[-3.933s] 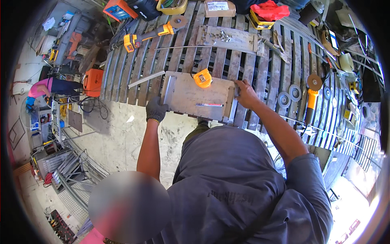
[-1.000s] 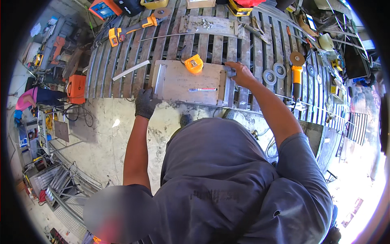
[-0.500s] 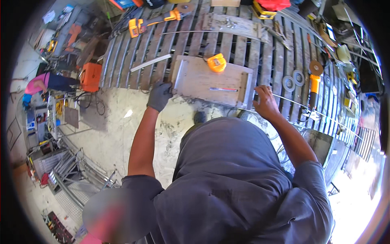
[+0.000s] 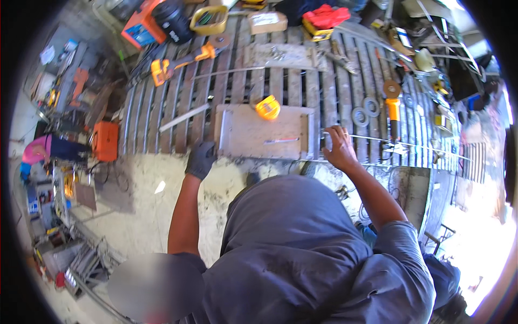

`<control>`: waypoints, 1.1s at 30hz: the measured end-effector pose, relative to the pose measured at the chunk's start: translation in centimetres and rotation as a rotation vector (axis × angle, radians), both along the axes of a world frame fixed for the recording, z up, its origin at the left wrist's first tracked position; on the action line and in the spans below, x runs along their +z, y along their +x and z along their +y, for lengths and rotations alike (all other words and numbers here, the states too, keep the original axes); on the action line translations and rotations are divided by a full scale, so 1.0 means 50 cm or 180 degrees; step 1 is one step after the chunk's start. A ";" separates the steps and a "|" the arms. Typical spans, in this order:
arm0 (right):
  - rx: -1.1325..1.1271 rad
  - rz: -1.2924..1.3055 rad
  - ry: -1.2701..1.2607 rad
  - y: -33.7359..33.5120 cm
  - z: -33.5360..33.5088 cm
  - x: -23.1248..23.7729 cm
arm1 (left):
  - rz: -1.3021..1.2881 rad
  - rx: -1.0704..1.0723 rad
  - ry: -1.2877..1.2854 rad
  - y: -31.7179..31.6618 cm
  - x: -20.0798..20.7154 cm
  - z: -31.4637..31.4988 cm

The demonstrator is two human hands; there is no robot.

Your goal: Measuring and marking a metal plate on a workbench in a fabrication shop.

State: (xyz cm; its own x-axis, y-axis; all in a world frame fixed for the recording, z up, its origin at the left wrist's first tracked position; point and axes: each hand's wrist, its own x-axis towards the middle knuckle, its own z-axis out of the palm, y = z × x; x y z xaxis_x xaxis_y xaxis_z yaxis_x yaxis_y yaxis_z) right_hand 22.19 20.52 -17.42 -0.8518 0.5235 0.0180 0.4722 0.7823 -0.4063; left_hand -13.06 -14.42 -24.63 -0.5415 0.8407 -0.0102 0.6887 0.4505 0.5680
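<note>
A shallow, flat brownish metal tray [image 4: 237,147] with raised end strips lies at the near edge of a slatted workbench [image 4: 186,127]. My gloved left hand [image 4: 200,161] is closed at its near left corner, fingertips partly hidden. Bare and with fingers spread and slightly bent, my right hand [image 4: 340,149] rests just beyond the right end, beside the tip of a thin metal rod [image 4: 377,139]. On the tray are a yellow tape measure [image 4: 268,108], at its far edge, and a slim red-and-white pen [image 4: 281,140].
A yellow angle grinder [image 4: 183,60] lies far left, another grinder [image 4: 393,110] right beside grey discs [image 4: 360,116]. A light metal strip [image 4: 184,117] lies left of the tray. An orange case [image 4: 105,141] and a person in pink [image 4: 36,151] are further left.
My view has tilted up, showing more of the bench's far side; the tray now looks level rather than slanted. Both hands stay by its ends. Tape measure and pen remain on it.
</note>
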 end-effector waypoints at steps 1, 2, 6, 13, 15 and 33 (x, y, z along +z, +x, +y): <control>-0.0128 -0.0078 0.0075 -0.005 0.007 0.010 | -0.0096 0.0042 0.0075 -0.001 -0.011 -0.012; -0.0215 0.0002 0.0148 -0.002 0.022 0.013 | -0.0262 0.0056 0.0013 0.000 -0.004 -0.009; -0.0602 0.0028 0.0250 -0.034 0.095 0.032 | 0.0224 -0.0019 0.0193 -0.012 0.027 -0.042; -0.1224 -0.0424 0.0169 -0.057 0.310 0.021 | 0.1353 -0.0479 0.2313 0.178 0.668 0.095; -0.1096 -0.0581 0.0190 -0.099 0.369 -0.007 | -0.0314 0.2001 0.3046 0.248 0.605 0.046; -0.0931 -0.0982 -0.0579 -0.367 0.594 -0.090 | -0.0166 0.2176 0.3317 0.450 0.606 0.197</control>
